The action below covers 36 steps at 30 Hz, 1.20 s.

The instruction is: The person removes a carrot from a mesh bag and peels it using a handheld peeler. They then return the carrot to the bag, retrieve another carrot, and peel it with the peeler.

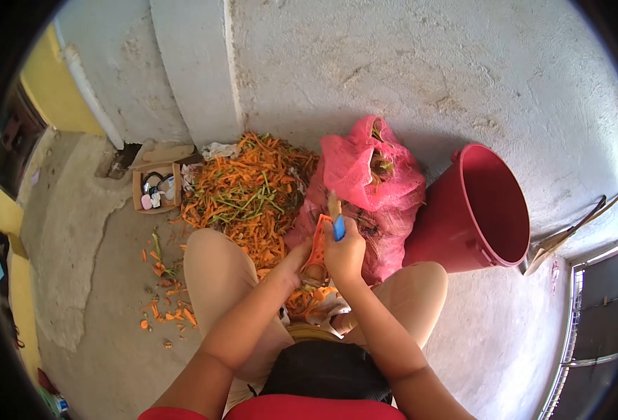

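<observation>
Between my knees, my left hand (295, 260) is closed around the lower part of a long orange piece (318, 240) with a brownish rounded end; it looks like a carrot, partly covered by my fingers. My right hand (345, 252) grips a blue-handled tool (339, 227) right beside it. A narrow tan part points away from me above the handle; whether it is a blade I cannot make out. Just beyond both hands lies a big heap of orange and green peelings (246, 196). A stuffed pink mesh sack (375, 175) leans to the right of the heap.
A large red bin (438, 217) tilts on its side, mouth to the right, against the grey wall (421, 63). A cardboard box (156, 189) with small items stands left of the heap. Loose scraps (172, 308) are scattered on the concrete floor (106, 280). A dustpan-like object (553, 248) rests at the right.
</observation>
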Motion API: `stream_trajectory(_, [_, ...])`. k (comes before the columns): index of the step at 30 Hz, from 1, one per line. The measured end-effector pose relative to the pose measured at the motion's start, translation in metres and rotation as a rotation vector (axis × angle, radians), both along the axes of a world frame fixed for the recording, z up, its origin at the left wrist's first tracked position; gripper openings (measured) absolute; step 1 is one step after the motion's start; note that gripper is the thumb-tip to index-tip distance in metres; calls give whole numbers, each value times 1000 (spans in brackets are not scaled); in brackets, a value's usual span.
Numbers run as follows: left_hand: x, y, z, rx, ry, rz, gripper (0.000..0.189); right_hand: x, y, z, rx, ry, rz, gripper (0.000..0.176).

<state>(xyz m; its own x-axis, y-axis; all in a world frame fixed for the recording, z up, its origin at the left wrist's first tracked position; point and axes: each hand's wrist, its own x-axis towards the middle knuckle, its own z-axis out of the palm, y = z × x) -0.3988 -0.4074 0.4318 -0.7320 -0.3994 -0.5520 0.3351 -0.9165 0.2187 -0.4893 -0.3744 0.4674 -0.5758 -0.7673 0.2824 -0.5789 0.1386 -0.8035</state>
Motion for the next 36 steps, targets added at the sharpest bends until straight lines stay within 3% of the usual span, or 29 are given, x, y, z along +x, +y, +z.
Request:
stream_trajectory(4, [1, -1, -10, -154, 1, -190, 34, -18, -5, -3, 72, 93, -47, 25])
stream_trajectory(6, [2, -1, -29, -172, -47, -294, 34, -38, -16, -2, 95, 132, -191, 28])
stream_trajectory(12, [13, 1, -4, -348, -79, -441, 46, -141, -55, -15, 37, 292, -546, 32])
stream_trajectory(14, [14, -2, -4, -362, -113, -401, 47, -168, -54, -19, -26, 49, -584, 32])
stream_trajectory(15, [14, -3, -10, -347, -132, -366, 46, -166, -52, -7, 25, 53, -598, 27])
stream_trajectory(18, [7, -8, -18, -206, -187, -320, 41, -134, -49, -5, -218, -85, -318, 19])
stream_trajectory(20, [3, -13, -26, -132, -129, -252, 39, -96, -39, -15, -100, -116, -180, 13])
stream_trajectory(22, [-1, -15, -41, -95, 28, -127, 38, -44, -19, 8, -119, -333, 26, 12])
stream_trajectory(28, [5, -11, -18, -168, -73, -224, 32, -8, -1, 8, 11, -382, 20, 12])
stream_trajectory(29, [4, -10, -19, -135, -47, -181, 31, -4, -1, 4, -105, -379, 15, 13])
stream_trajectory(32, [-1, -8, -19, -62, -33, -86, 30, -4, 1, -1, 30, -232, -2, 14])
stream_trajectory(36, [-4, -8, -14, -64, -96, -58, 31, -5, -3, -13, -27, -60, -24, 18])
